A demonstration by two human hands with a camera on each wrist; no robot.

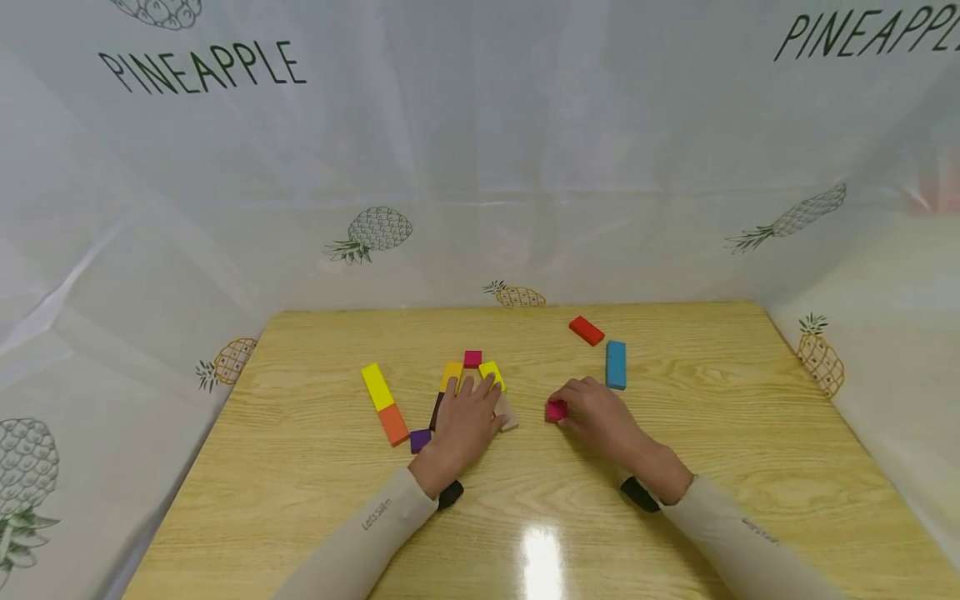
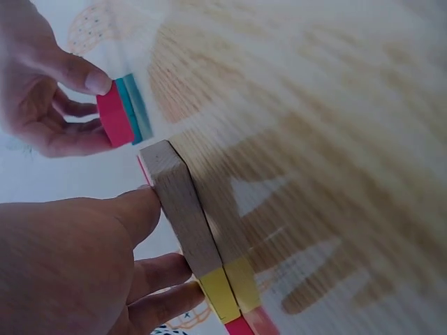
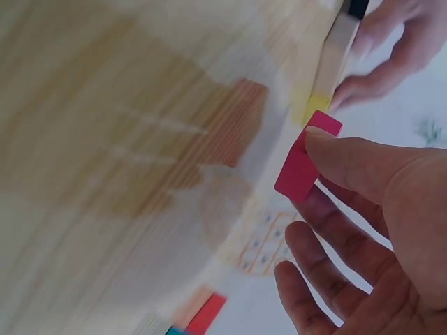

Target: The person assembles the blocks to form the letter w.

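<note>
My right hand (image 1: 602,421) pinches a pink block (image 1: 556,411) between thumb and fingers, right of a group of blocks. In the right wrist view the pink block (image 3: 300,167) shows two faces. With fingers spread, my left hand (image 1: 467,425) lies over that group and covers part of it. Its thumb and fingers touch a plain wooden block (image 2: 185,209) and a yellow block (image 2: 220,293) in the left wrist view. Around that hand are an amber block (image 1: 452,373), a dark block (image 1: 437,410), a purple block (image 1: 420,441) and another pink block (image 1: 472,359).
Left of the group, a long yellow block (image 1: 377,387) lies end to end with an orange block (image 1: 393,425). Beyond my right hand are a blue block (image 1: 616,365) and a red block (image 1: 587,331). A pineapple-print sheet (image 1: 465,167) hangs behind the wooden table (image 1: 315,500).
</note>
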